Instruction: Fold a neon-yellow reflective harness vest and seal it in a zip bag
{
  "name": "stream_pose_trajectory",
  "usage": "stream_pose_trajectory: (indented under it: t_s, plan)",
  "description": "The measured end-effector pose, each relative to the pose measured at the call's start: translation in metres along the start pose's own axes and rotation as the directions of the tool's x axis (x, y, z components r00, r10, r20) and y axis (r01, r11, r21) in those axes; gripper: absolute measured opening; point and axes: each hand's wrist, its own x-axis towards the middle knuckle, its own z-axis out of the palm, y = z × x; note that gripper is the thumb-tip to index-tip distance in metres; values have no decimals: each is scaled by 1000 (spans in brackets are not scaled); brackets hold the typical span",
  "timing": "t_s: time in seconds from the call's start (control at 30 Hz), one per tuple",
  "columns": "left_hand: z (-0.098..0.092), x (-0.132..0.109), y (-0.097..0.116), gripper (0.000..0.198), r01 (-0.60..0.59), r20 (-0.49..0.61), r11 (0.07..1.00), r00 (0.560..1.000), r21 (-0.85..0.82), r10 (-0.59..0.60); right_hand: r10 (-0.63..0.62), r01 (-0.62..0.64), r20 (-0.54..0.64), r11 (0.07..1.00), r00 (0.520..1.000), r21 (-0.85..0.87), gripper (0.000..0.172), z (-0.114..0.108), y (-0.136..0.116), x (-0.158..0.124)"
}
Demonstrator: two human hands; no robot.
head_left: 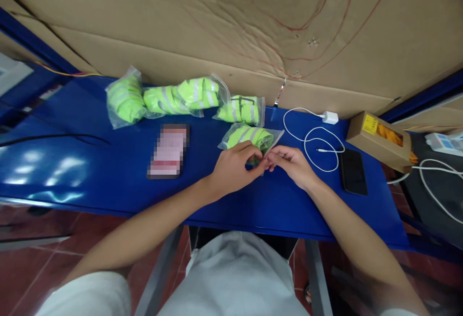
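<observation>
A clear plastic bag (249, 136) with a folded yellow-green reflective vest inside lies on the blue table in front of me. My left hand (237, 166) pinches the near end of the bag's top edge, its thumb and forefinger curved together. Right beside it, my right hand (289, 161) grips the same edge, fingertips almost touching those of the left. Just behind is another bagged vest (240, 110). Farther left along the back sit more bagged vests (197, 93), with one rounder bag (126, 98) at the end.
A phone (168, 151) with a blurred screen lies left of my hands. To the right are a white cable with a charger (330, 117), a black phone (353, 171) and an open cardboard box (379, 141). A cardboard wall (217, 26) stands behind the blue table (119, 171).
</observation>
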Motion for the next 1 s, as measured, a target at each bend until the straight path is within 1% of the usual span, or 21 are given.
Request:
stream_pose_trajectory:
  t_s: [0.1, 0.17, 0.27, 0.37, 0.47, 0.6, 0.7, 0.8, 0.83, 0.9, 1.0]
  plan:
    - [0, 0, -1, 16, 33, 61, 999, 998, -41, -30, 11, -12, -10, 999, 1000, -53, 36, 1, 2, 1]
    - [3, 0, -3, 14, 44, 85, 999, 996, -31, -41, 25, -25, -12, 996, 1000, -86, 37, 3, 4, 2]
    - [7, -1, -5, 11, 48, 96, 999, 994, -4, -47, 40, -39, -2, 992, 999, -116, 36, 5, 6, 3]
    - [9, -2, -6, 10, 51, 78, 999, 996, -11, -50, 16, -16, -2, 992, 1000, -125, 32, 8, 7, 2]
    - [8, -1, -4, 10, 71, 46, 997, 996, -23, -70, -45, 31, -80, 986, 996, -161, 24, 14, 7, 1]
    - [6, 0, -1, 10, 96, 21, 995, 995, -16, -96, -128, 70, -222, 965, 967, -253, 18, 26, 7, -2]
    - [7, 1, 0, 10, 118, 26, 993, 993, -26, -117, -138, 56, -295, 961, 946, -270, 18, 34, 7, -3]
    - [5, 4, -2, 10, 120, 31, 993, 992, -23, -119, -146, 52, -340, 961, 929, -272, 17, 39, 9, -3]
    - [3, 6, -3, 11, 113, 11, 993, 994, -11, -113, -144, 45, -355, 961, 924, -273, 18, 40, 10, -3]
    - [-4, 9, -3, 13, 104, -76, 995, 992, 9, -103, -115, 10, -382, 964, 917, -265, 19, 40, 12, -3]
    - [-18, 12, 1, 16, 90, -206, 995, 974, -36, -95, -41, -53, -362, 968, 931, -246, 20, 36, 10, -4]
